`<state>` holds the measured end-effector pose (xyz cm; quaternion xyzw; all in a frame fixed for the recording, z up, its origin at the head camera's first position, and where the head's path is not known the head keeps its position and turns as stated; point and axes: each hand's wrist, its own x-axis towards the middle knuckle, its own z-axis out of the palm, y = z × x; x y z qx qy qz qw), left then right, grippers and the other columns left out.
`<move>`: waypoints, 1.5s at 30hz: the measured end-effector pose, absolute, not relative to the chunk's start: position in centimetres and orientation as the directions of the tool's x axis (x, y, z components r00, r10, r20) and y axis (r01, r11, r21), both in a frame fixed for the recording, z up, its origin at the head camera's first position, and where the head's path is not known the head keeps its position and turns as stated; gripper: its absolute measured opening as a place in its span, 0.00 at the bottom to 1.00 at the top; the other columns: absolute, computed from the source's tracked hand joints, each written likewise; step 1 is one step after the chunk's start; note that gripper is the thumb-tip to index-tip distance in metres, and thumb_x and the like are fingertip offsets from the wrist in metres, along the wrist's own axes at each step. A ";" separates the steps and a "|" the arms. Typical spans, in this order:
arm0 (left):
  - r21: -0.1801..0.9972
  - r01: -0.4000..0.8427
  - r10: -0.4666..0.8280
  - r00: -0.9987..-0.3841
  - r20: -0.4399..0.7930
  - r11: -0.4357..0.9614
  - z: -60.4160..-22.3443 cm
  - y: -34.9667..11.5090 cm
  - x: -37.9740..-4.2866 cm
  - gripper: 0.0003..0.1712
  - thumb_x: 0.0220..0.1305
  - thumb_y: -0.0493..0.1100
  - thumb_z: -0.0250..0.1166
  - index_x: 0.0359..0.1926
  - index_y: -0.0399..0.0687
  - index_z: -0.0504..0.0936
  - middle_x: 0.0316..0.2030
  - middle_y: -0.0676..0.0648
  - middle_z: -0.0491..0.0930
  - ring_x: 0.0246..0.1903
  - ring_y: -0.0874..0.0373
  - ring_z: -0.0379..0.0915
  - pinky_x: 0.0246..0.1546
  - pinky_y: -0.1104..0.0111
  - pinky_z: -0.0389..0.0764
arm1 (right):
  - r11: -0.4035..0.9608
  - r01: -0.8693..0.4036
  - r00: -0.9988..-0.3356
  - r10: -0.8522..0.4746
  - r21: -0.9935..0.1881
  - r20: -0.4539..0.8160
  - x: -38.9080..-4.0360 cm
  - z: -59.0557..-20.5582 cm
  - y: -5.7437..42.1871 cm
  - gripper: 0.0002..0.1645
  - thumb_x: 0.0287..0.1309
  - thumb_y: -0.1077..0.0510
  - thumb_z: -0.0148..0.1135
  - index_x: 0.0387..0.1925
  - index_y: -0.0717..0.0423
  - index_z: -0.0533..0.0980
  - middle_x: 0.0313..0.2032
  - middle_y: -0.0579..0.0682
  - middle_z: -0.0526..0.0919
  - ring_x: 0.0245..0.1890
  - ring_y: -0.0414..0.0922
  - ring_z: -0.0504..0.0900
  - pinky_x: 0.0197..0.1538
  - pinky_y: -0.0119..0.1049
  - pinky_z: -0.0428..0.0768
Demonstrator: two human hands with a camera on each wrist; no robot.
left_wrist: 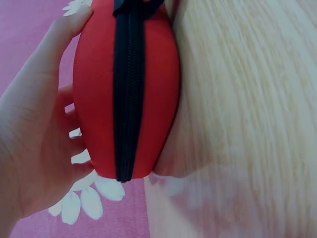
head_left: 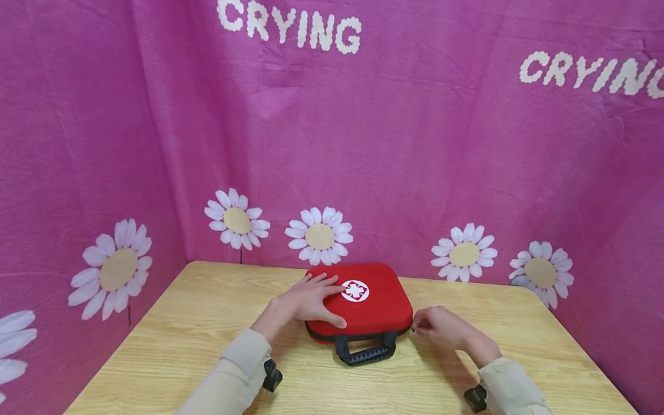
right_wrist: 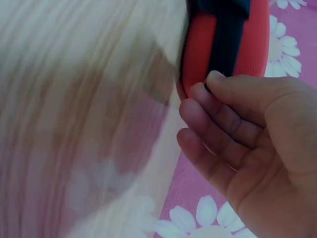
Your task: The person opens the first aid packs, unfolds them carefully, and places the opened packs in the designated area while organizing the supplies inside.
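Note:
A red first-aid case (head_left: 378,305) lies flat on the wooden table, its lid bearing a white round emblem (head_left: 355,291). Its black carry handle (head_left: 365,353) points toward me. My left hand (head_left: 313,298) rests on the lid's left part with fingers spread. A black zipper (left_wrist: 130,99) runs round the case's side, closed along the stretch seen in the left wrist view. At the front right corner, my right hand (head_left: 441,327) pinches a small dark zipper pull (right_wrist: 207,88) between thumb and index finger; most of the pull is hidden by the fingertips.
The light wooden table (head_left: 218,323) extends around the case on both sides. Behind and beside it hangs a magenta cloth (head_left: 394,144) printed with white daisies and lettering. The case's back edge lies close to that cloth.

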<state>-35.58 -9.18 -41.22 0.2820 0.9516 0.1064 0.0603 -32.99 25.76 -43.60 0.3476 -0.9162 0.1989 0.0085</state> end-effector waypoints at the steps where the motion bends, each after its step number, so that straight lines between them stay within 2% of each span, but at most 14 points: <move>1: 0.235 0.518 0.543 -0.838 -0.052 0.823 -41.3 -9.2 -35.6 0.54 0.48 0.77 0.63 0.74 0.67 0.62 0.77 0.52 0.54 0.77 0.47 0.43 0.76 0.48 0.41 | 0.676 -0.635 -0.761 -0.632 -0.372 0.150 -33.0 -43.7 25.6 0.04 0.56 0.68 0.62 0.29 0.57 0.80 0.24 0.38 0.78 0.25 0.29 0.68 0.32 0.28 0.72; 4: 0.230 0.503 0.526 -0.849 -0.045 0.833 -41.7 -9.1 -35.9 0.54 0.48 0.78 0.62 0.75 0.67 0.62 0.77 0.52 0.54 0.77 0.47 0.43 0.76 0.47 0.42 | 0.679 -0.624 -0.770 -0.619 -0.388 0.154 -32.9 -43.8 25.1 0.04 0.57 0.68 0.62 0.28 0.58 0.79 0.22 0.38 0.76 0.24 0.28 0.66 0.30 0.27 0.69; 14: 0.197 0.478 0.494 -0.869 -0.038 0.856 -41.9 -8.8 -35.8 0.54 0.51 0.79 0.59 0.75 0.65 0.60 0.78 0.51 0.52 0.77 0.45 0.43 0.75 0.45 0.42 | 0.718 -0.583 -0.808 -0.560 -0.380 0.183 -32.5 -43.8 23.9 0.04 0.57 0.67 0.64 0.28 0.57 0.80 0.23 0.39 0.77 0.24 0.30 0.68 0.30 0.28 0.71; 19: 0.151 0.470 0.480 -0.876 -0.036 0.869 -42.2 -8.6 -35.3 0.54 0.53 0.80 0.55 0.76 0.63 0.58 0.78 0.50 0.51 0.77 0.44 0.42 0.75 0.43 0.42 | 0.698 -0.614 -0.783 -0.597 -0.368 0.175 -32.0 -43.4 22.6 0.04 0.56 0.66 0.65 0.28 0.57 0.80 0.23 0.39 0.79 0.25 0.30 0.69 0.31 0.28 0.72; 22: 0.146 0.461 0.469 -0.883 -0.023 0.875 -42.1 -8.5 -35.2 0.54 0.53 0.79 0.56 0.76 0.63 0.59 0.78 0.50 0.51 0.77 0.43 0.43 0.74 0.43 0.43 | 0.707 -0.610 -0.786 -0.597 -0.359 0.161 -31.8 -42.9 21.8 0.03 0.57 0.65 0.66 0.28 0.55 0.80 0.23 0.39 0.77 0.25 0.32 0.69 0.31 0.28 0.72; 26: 0.148 0.449 0.458 -0.889 -0.028 0.881 -41.7 -8.2 -34.9 0.54 0.53 0.79 0.56 0.76 0.63 0.59 0.78 0.49 0.52 0.76 0.43 0.44 0.74 0.42 0.45 | 0.747 -0.557 -0.826 -0.545 -0.363 0.147 -31.8 -42.9 21.6 0.05 0.56 0.64 0.67 0.28 0.54 0.80 0.22 0.39 0.75 0.24 0.34 0.69 0.30 0.28 0.70; 33: 0.125 0.447 0.454 -0.890 -0.037 0.886 -41.1 -8.1 -33.6 0.53 0.53 0.80 0.55 0.76 0.62 0.60 0.76 0.47 0.56 0.74 0.43 0.51 0.72 0.42 0.51 | 0.771 -0.538 -0.843 -0.498 -0.340 0.204 -32.1 -43.5 22.2 0.05 0.55 0.65 0.67 0.27 0.53 0.80 0.23 0.39 0.77 0.25 0.33 0.70 0.32 0.29 0.73; 37: 0.144 0.483 0.493 -0.869 -0.042 0.864 -40.4 -9.0 -33.4 0.50 0.53 0.78 0.58 0.73 0.63 0.66 0.74 0.47 0.60 0.72 0.45 0.53 0.70 0.43 0.54 | 0.788 -0.522 -0.852 -0.469 -0.325 0.231 -32.5 -43.9 22.4 0.05 0.55 0.66 0.66 0.27 0.54 0.80 0.23 0.39 0.77 0.25 0.34 0.71 0.33 0.30 0.73; 41: 0.215 0.591 0.609 -0.793 -0.021 0.778 -40.3 -10.1 -34.2 0.44 0.53 0.73 0.65 0.68 0.63 0.73 0.71 0.50 0.65 0.72 0.47 0.54 0.73 0.47 0.52 | 0.812 -0.486 -0.872 -0.426 -0.323 0.241 -32.8 -44.0 22.6 0.06 0.54 0.66 0.65 0.26 0.54 0.80 0.22 0.40 0.76 0.25 0.36 0.70 0.32 0.31 0.71; 45: 0.293 0.652 0.685 -0.728 -0.016 0.699 -40.8 -10.5 -34.5 0.43 0.51 0.68 0.70 0.67 0.63 0.74 0.71 0.51 0.65 0.74 0.48 0.52 0.75 0.50 0.48 | 0.834 -0.432 -0.900 -0.371 -0.343 0.229 -33.2 -44.0 22.5 0.07 0.55 0.66 0.64 0.25 0.53 0.80 0.21 0.40 0.75 0.25 0.38 0.71 0.32 0.32 0.71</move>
